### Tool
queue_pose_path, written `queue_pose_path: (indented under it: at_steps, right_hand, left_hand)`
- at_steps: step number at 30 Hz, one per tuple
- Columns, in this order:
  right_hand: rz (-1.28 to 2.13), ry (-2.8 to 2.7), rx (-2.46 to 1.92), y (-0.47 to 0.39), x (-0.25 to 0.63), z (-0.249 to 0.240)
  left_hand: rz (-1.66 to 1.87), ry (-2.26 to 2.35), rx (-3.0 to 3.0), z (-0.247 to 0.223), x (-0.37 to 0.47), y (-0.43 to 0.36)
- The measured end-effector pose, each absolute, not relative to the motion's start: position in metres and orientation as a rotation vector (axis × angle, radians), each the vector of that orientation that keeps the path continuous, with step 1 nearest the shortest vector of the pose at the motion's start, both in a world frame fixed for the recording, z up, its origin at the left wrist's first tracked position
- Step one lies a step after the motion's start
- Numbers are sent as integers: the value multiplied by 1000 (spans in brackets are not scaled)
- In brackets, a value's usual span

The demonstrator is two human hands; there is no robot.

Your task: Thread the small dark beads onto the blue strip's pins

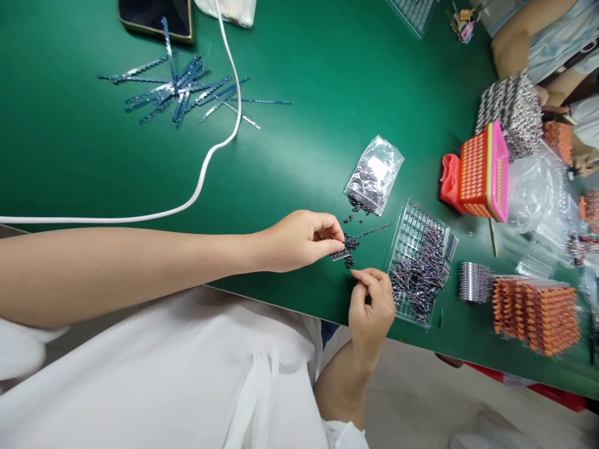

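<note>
We pinch slotted strip point(344, 251) in left hand point(299, 240) near bench's near edge; right hand point(372, 305) narrow, fingertips on small dark parts point(350, 243); keep strip flat, feed parts singly.

No legible text, labels, brands, numbers or signs anywhere in view. Dark phone screen point(154, 17) at top edge blank. Clear bag of small dark parts point(374, 174) unprinted. Pink-and-orange basket point(484, 171) patterned only, no lettering. Clear tray point(412, 224) and blue strips point(182, 90) unmarked as far as can be made out
</note>
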State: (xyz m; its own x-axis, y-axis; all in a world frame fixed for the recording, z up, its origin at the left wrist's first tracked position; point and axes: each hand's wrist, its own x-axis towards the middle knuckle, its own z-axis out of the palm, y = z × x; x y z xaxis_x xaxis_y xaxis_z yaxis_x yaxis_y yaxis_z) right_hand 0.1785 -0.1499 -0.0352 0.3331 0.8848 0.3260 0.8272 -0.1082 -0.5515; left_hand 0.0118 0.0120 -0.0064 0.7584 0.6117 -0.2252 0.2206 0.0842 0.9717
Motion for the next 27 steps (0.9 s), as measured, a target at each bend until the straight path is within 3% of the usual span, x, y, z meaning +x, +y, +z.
queue_pose_path:
  at_steps: [27]
  right_hand:
    - [-87, -1778, -1948, -144, 179, -41]
  left_hand:
    - [356, 693, 1480, -9, 12, 10]
